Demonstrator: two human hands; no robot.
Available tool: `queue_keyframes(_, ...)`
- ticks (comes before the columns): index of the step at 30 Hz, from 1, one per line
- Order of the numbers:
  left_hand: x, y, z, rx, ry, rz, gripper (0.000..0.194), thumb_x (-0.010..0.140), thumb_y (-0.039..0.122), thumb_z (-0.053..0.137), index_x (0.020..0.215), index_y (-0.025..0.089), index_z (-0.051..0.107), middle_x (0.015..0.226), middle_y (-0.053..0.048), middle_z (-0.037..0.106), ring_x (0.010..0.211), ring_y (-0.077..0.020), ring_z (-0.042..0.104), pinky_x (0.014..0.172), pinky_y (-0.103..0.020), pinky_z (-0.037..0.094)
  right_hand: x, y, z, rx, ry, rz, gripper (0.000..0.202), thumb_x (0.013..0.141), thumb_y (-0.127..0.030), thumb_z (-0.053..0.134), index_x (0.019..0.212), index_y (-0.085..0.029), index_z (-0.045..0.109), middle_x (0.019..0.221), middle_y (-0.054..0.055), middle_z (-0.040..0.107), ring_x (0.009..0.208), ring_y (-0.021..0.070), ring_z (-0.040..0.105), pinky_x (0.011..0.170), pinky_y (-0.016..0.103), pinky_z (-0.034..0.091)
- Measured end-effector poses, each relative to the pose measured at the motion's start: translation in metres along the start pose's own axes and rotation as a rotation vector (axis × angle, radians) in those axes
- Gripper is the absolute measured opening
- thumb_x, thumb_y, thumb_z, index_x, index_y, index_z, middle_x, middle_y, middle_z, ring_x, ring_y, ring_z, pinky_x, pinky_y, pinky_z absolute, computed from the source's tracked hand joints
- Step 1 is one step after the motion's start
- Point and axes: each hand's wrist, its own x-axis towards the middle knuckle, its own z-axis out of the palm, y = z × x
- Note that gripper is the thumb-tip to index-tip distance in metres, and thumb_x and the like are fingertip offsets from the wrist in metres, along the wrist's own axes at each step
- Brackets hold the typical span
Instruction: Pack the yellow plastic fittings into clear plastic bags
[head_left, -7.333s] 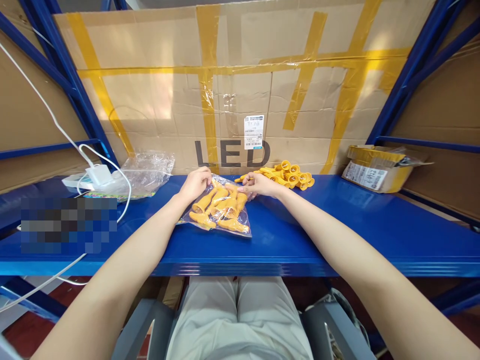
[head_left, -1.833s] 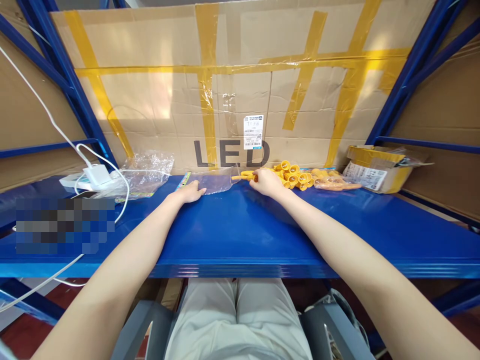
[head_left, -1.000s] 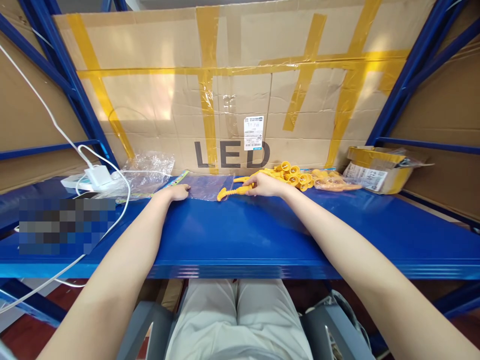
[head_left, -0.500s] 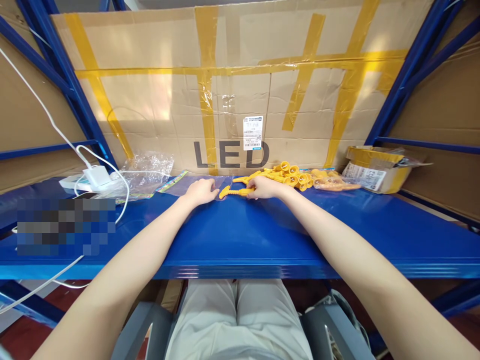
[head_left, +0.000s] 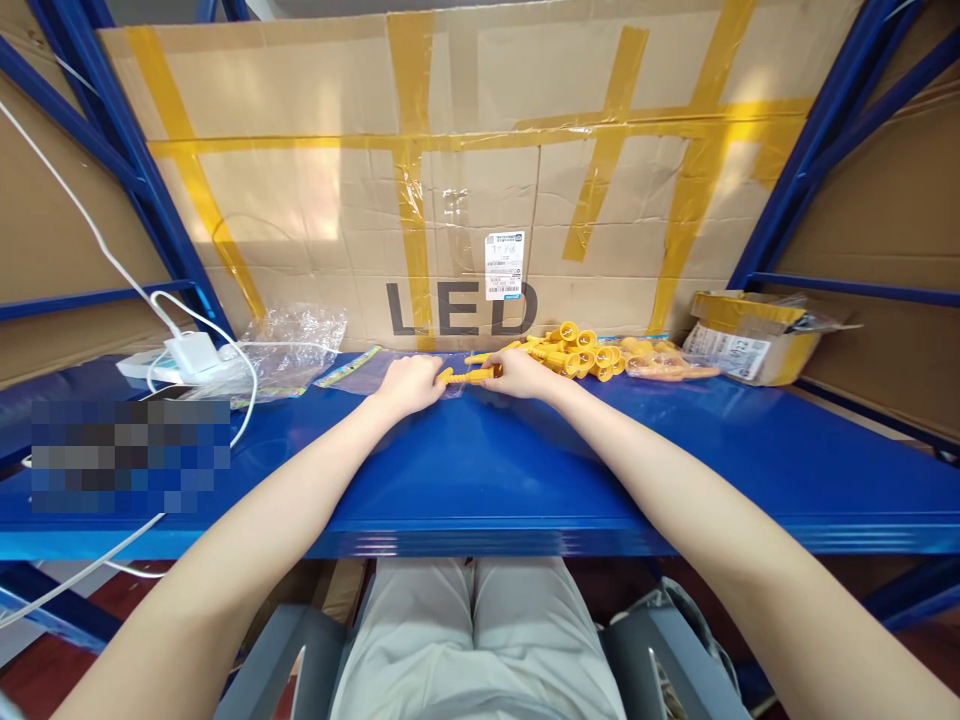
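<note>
Head camera: a broad brown cardboard panel [head_left: 300, 200], creased and crossed with glossy yellow tape, stands behind everything, bearing "LED" in bold black capitals; on it a white printed paper label [head_left: 504, 266] carries a barcode and print too small to read. Before it runs a smooth blue metal shelf [head_left: 480, 470]. At its right end sits a small open cardboard box [head_left: 750, 340] with yellow tape and a white label whose marks cannot be made out. Left of that box lie a clear plastic bag filled with orange-yellow pieces [head_left: 667, 360] and a loose heap of yellow plastic pieces with round cupped ends [head_left: 577, 350]. A flat clear plastic bag with a colourful header strip [head_left: 360, 370] lies partly behind the left hand [head_left: 410, 384], whose fingers curl at the left end of a slender, ridged yellow plastic piece [head_left: 466, 377]; whether they grip it cannot be told. The right hand [head_left: 517, 373] pinches that piece's other end, just above the shelf's rear part.
</note>
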Motion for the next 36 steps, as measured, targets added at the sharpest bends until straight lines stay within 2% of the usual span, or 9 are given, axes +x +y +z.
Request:
queue_keyframes(4,-0.005,0.011,-0.002,-0.033,0.048,0.123,0.025,0.083,0.024,0.043,0.094,0.018,0.065,0.101,-0.010,0.071,0.093,-0.0266,0.066,0.075,-0.033,0.047,0.002,-0.004,0.010,0.076,0.038,-0.044,0.025,0.079,-0.026,0.062,0.099,-0.014,0.071,0.084,0.003,0.071,0.071,0.0145,0.061,0.064,0.022,0.042)
queue_keyframes(8,-0.004,0.010,-0.001,-0.145,0.073,0.191,0.027,0.085,0.033,0.043,0.091,0.020,0.066,0.102,-0.007,0.072,0.097,-0.0254,0.065,0.082,-0.033,0.048,0.004,-0.008,0.020,0.104,0.012,-0.004,0.026,0.077,-0.028,0.065,0.098,-0.014,0.073,0.083,0.002,0.070,0.072,0.0145,0.061,0.066,0.022,0.043)
queue_keyframes(10,0.000,-0.001,0.000,-0.174,0.105,0.059,0.032,0.087,0.036,0.040,0.096,0.020,0.066,0.103,-0.007,0.072,0.100,-0.0253,0.064,0.085,-0.034,0.048,0.004,-0.009,0.021,0.105,-0.046,0.020,0.027,0.076,-0.030,0.067,0.097,-0.014,0.073,0.081,0.002,0.070,0.072,0.0149,0.062,0.066,0.023,0.044)
queue_keyframes(12,0.005,-0.020,0.003,-0.156,0.103,-0.174,0.034,0.088,0.034,0.039,0.104,0.019,0.065,0.104,-0.011,0.071,0.102,-0.0271,0.064,0.086,-0.036,0.048,0.003,-0.009,0.020,0.110,-0.092,0.032,0.030,0.075,-0.032,0.069,0.099,-0.015,0.073,0.082,0.002,0.070,0.072,0.0154,0.062,0.066,0.023,0.045)
queue_keyframes(16,0.011,-0.068,0.016,-0.129,-0.051,-0.527,0.049,0.079,0.030,0.056,0.124,0.010,0.055,0.124,-0.023,0.062,0.116,-0.0353,0.057,0.093,-0.043,0.046,0.001,-0.010,0.017,0.127,-0.135,0.033,0.042,0.072,-0.031,0.072,0.112,-0.016,0.070,0.087,0.003,0.070,0.076,0.0167,0.064,0.068,0.024,0.047)
queue_keyframes(20,0.012,-0.099,0.026,-0.238,-0.144,-0.589,0.039,0.073,0.026,0.062,0.110,0.011,0.065,0.120,-0.021,0.065,0.111,-0.0340,0.061,0.091,-0.039,0.049,0.002,-0.011,0.018,0.181,-0.121,0.049,0.052,0.073,-0.026,0.072,0.122,-0.013,0.065,0.091,0.004,0.071,0.082,0.0179,0.065,0.074,0.025,0.048)
queue_keyframes(24,0.014,-0.098,0.025,-0.515,-0.069,-0.638,0.033,0.072,0.013,0.059,0.104,0.015,0.068,0.111,-0.012,0.071,0.102,-0.0253,0.067,0.082,-0.029,0.054,0.003,-0.012,0.020,0.245,-0.063,0.032,0.048,0.072,-0.035,0.073,0.114,-0.013,0.069,0.086,0.003,0.070,0.077,0.0176,0.064,0.068,0.025,0.047)
queue_keyframes(29,0.018,-0.089,0.022,-0.979,-0.186,-0.658,0.041,0.074,0.005,0.058,0.114,0.012,0.061,0.100,-0.011,0.073,0.079,-0.0181,0.072,0.075,-0.025,0.057,0.001,-0.014,0.019,0.227,-0.061,-0.047,0.026,0.073,-0.038,0.071,0.083,-0.015,0.074,0.080,0.002,0.069,0.071,0.0173,0.061,0.062,0.025,0.045)
queue_keyframes(36,0.015,-0.085,0.020,-1.230,-0.323,-0.547,0.043,0.072,0.008,0.067,0.113,0.015,0.058,0.089,-0.009,0.073,0.085,-0.0195,0.072,0.080,-0.027,0.058,0.000,-0.013,0.021,0.273,0.003,-0.047,0.040,0.072,-0.036,0.074,0.105,-0.012,0.073,0.089,0.007,0.072,0.087,0.0225,0.065,0.072,0.027,0.048)
